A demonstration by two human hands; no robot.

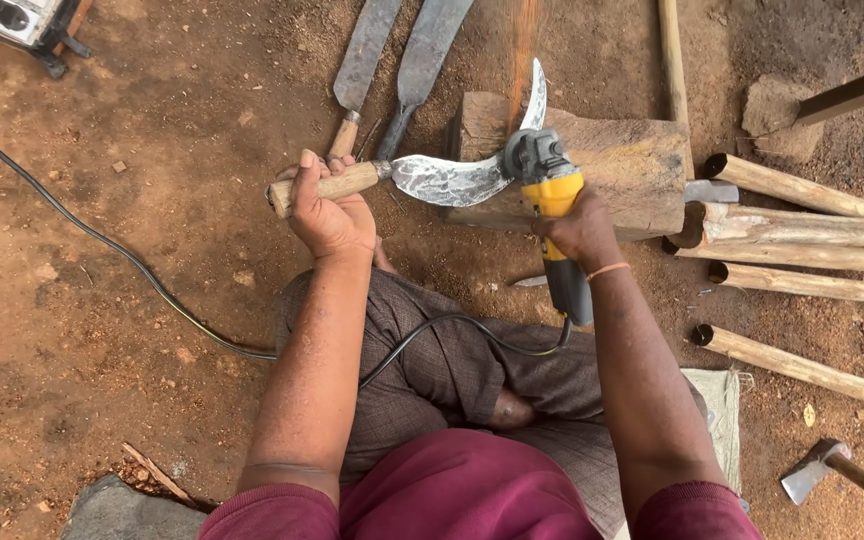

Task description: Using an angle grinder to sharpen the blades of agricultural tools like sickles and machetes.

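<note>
Grinding the sickle (pixel 452 180) well probably means keeping the blade braced on the wood block (pixel 632 170) and passing the grinder (pixel 552 200) lightly along the edge, with the sparks thrown away from the body. The left hand (pixel 330 215) is wrapped tight around the sickle's wooden handle, holding it level over the ground. The right hand (pixel 580 232) is closed around the yellow grinder body, its disc touching the curved blade. Two other blades (pixel 392 60) lie nearby.

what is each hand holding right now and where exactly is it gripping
Left hand holds the curved sickle knife by its wooden handle; right hand holds the yellow angle grinder around its body.
</note>
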